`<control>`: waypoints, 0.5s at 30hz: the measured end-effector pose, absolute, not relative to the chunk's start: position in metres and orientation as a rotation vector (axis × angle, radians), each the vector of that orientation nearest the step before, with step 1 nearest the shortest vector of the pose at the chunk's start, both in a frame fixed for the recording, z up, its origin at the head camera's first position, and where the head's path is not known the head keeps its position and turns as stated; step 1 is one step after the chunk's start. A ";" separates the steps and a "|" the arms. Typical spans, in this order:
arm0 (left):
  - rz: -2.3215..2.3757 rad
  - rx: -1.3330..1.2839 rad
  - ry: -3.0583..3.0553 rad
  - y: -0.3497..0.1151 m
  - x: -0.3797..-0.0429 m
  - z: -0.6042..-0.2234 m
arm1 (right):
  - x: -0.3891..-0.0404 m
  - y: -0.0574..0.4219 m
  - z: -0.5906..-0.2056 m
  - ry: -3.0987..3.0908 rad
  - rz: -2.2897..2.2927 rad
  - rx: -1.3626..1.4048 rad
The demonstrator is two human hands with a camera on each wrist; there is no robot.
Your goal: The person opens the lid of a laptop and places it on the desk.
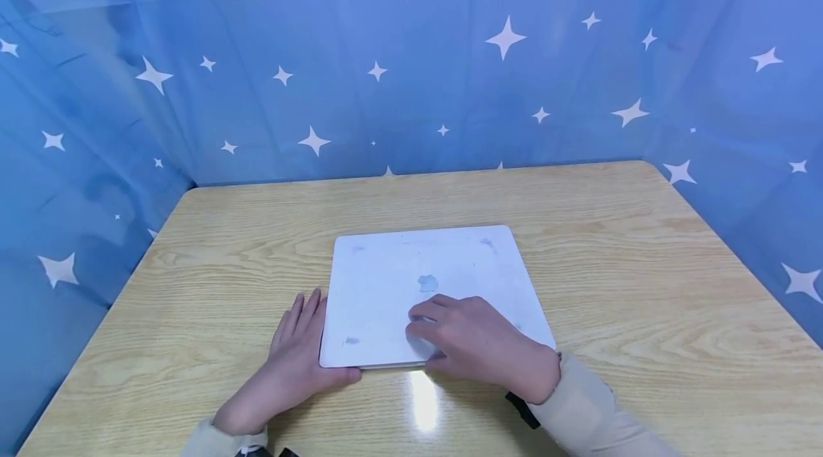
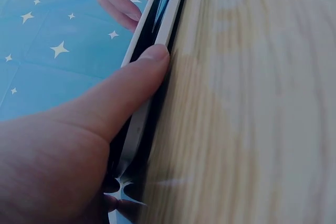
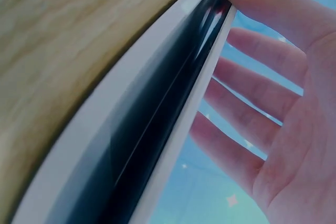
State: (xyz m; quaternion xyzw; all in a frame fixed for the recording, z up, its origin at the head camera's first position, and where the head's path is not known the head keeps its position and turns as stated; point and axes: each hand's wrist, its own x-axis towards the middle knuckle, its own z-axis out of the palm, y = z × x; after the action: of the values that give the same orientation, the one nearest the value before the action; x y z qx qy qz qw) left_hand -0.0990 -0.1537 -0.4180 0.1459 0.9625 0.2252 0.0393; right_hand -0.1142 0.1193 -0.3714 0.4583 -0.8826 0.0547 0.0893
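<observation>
Ajar laptop [image 1: 379,293], right hand [image 1: 476,343] pinching lid [image 1: 411,278], wooden table [image 1: 643,285]

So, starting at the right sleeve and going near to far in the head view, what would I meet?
Right sleeve → right hand → laptop logo → laptop's far edge → table's far edge → curtain.

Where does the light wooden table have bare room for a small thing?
The light wooden table is bare right of and behind the white rectangular laptop, out to the blue star-patterned cloth, and left of the left hand. Crowded: the laptop's front edge, left hand at its left corner, right hand near its middle.
</observation>
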 end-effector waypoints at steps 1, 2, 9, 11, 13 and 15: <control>0.688 0.445 2.950 -0.154 -0.099 -0.418 | -0.114 0.119 -0.371 -2.623 0.162 1.364; 0.690 0.444 2.950 -0.154 -0.099 -0.418 | -0.114 0.119 -0.371 -2.622 0.162 1.364; 0.705 0.453 2.946 -0.155 -0.098 -0.418 | -0.114 0.119 -0.369 -2.632 0.153 1.359; 0.708 0.455 2.942 -0.155 -0.098 -0.417 | -0.114 0.119 -0.369 -2.634 0.147 1.359; 0.712 0.456 2.937 -0.154 -0.098 -0.417 | -0.114 0.119 -0.368 -2.632 0.145 1.360; 0.718 0.457 2.935 -0.154 -0.098 -0.417 | -0.114 0.119 -0.368 -2.624 0.145 1.362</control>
State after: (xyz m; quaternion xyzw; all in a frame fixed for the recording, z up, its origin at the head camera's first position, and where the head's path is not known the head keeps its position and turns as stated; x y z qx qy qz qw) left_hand -0.0979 -0.1544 -0.4166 0.1493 0.9596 0.2346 0.0427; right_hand -0.1136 0.1195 -0.3675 0.4583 -0.8828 0.0488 0.0905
